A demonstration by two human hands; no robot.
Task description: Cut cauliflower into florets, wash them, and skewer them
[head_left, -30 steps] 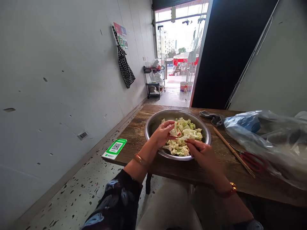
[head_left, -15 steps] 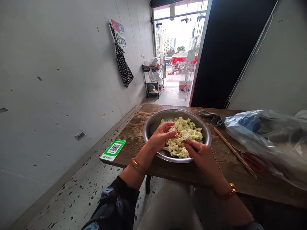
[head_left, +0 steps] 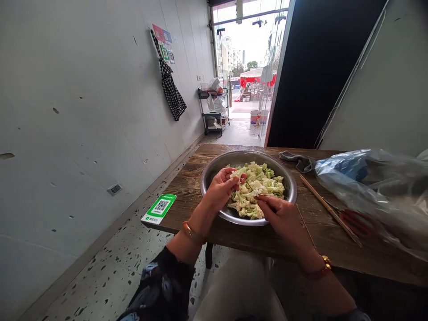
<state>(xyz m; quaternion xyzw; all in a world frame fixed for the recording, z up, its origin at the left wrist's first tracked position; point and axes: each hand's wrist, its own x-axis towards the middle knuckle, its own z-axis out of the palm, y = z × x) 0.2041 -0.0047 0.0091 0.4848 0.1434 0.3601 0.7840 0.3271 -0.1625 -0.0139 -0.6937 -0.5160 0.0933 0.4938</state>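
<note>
My left hand (head_left: 224, 185) is over the left part of a steel bowl (head_left: 292, 203), its fingers closed on a pale cauliflower floret (head_left: 237, 174). To its right, my right hand (head_left: 276, 210) is pinched low over the near side of the bowl. What its fingertips hold, if anything, is too small to make out. A thin dark line shows between the two hands; I cannot tell which hand it belongs to. Cut cauliflower pieces (head_left: 259, 185) fill much of the bowl beneath both hands. Beside my right forearm, a thin stick (head_left: 306, 226) slants from the bowl's rim toward the table edge.
The bowl stands on a dark wooden table (head_left: 187, 178). Right of it lie wooden sticks (head_left: 329, 208), red-handled scissors (head_left: 357, 223), a grey cloth (head_left: 297, 160) and a clear plastic bag (head_left: 377, 178). A green QR-code card (head_left: 159, 207) rests at the left corner.
My left hand has turned slightly, bringing the floret into clearer view between its fingers. A small reddish piece seen by its fingertips is no longer plain. My right hand has barely moved.
</note>
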